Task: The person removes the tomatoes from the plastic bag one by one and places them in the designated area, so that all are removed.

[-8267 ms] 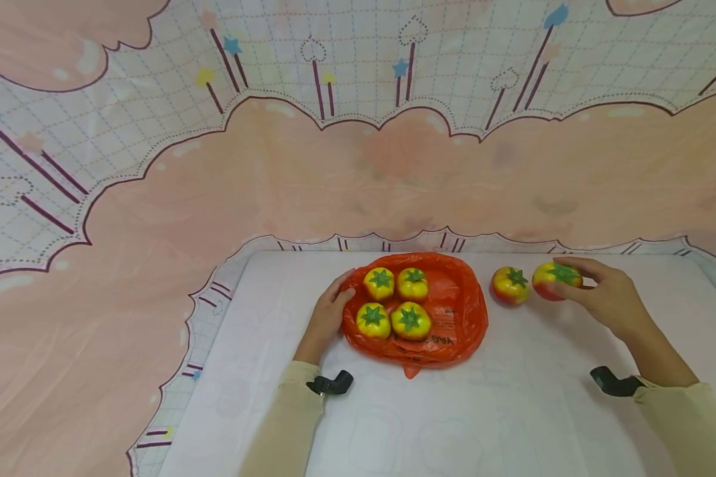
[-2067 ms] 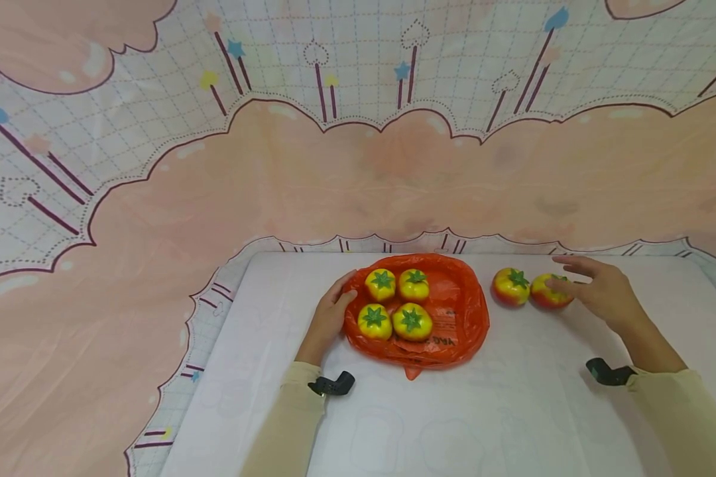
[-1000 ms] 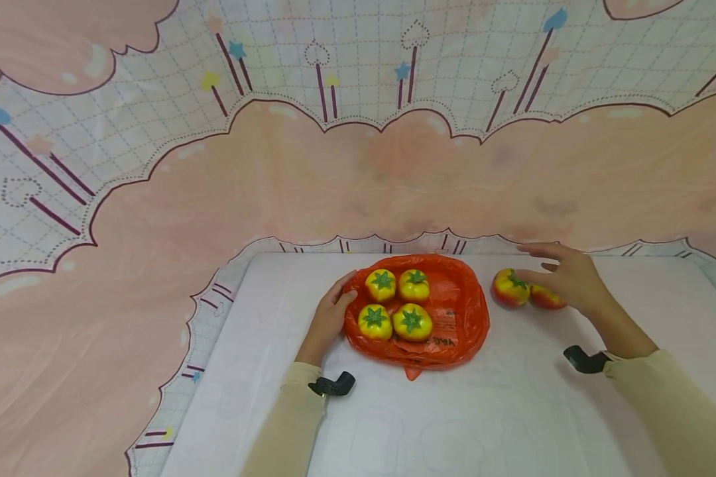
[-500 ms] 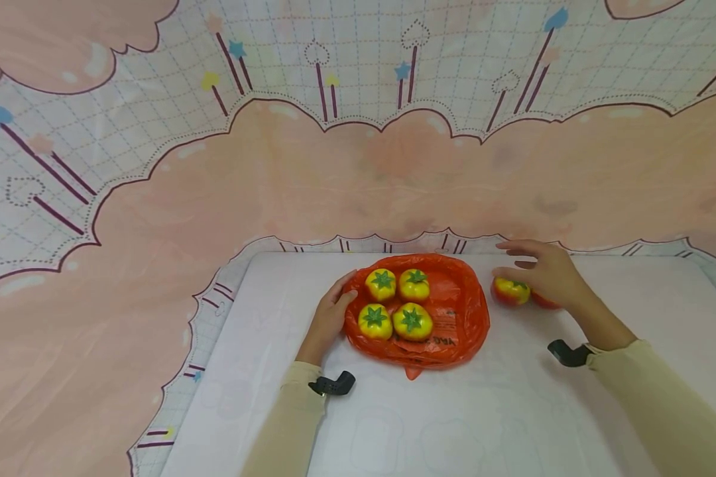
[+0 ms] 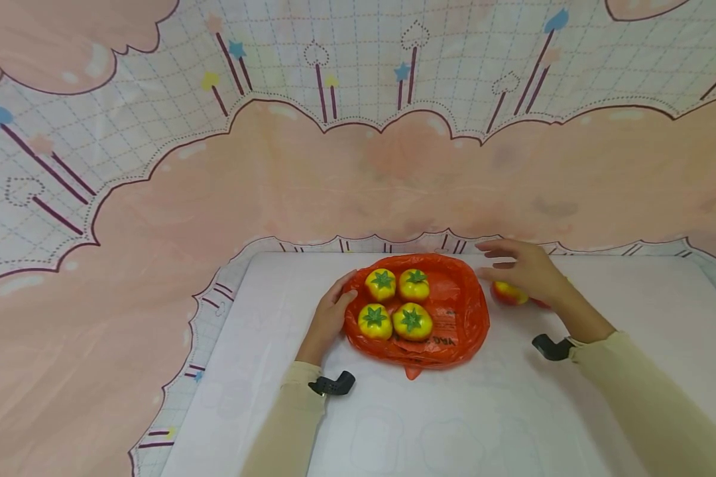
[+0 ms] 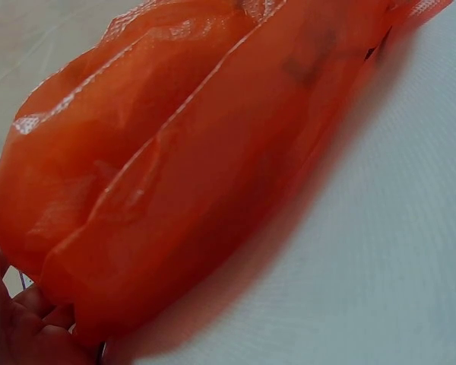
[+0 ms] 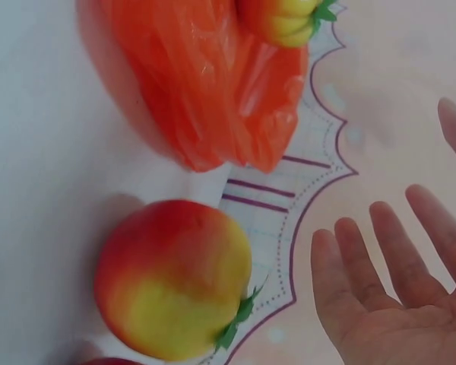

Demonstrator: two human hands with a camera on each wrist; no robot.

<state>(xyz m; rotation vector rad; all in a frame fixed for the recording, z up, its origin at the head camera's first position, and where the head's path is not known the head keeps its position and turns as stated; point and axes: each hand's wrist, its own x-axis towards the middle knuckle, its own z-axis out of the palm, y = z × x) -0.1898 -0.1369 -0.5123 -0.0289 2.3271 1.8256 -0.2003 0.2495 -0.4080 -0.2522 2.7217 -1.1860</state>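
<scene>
A red plastic bag (image 5: 474, 318) lies spread on the white table with its mouth turned up. Inside, on its left half, sit several yellow artificial fruits (image 5: 412, 321) with green star-shaped leaf tops. My left hand (image 5: 328, 315) grips the bag's left rim; in the left wrist view its curled fingers (image 6: 38, 319) are partly hidden by the plastic. Empty, my right hand (image 5: 528, 268) hovers just right of the bag, fingers extended and spread. Below it a red-and-yellow fruit (image 7: 171, 277) of the same kind rests on the table, and a second is mostly hidden behind the hand.
The white table (image 5: 453, 424) reaches toward me and out to both sides. A cloth (image 5: 358, 172) printed with pink clouds and candles hangs behind it. Black wrist devices (image 5: 333, 384) are strapped over both sleeves.
Earlier my right hand set the far-right fruit down beside the other loose one and let go. It has since moved left over both toward the bag. The left hand stays on the bag.
</scene>
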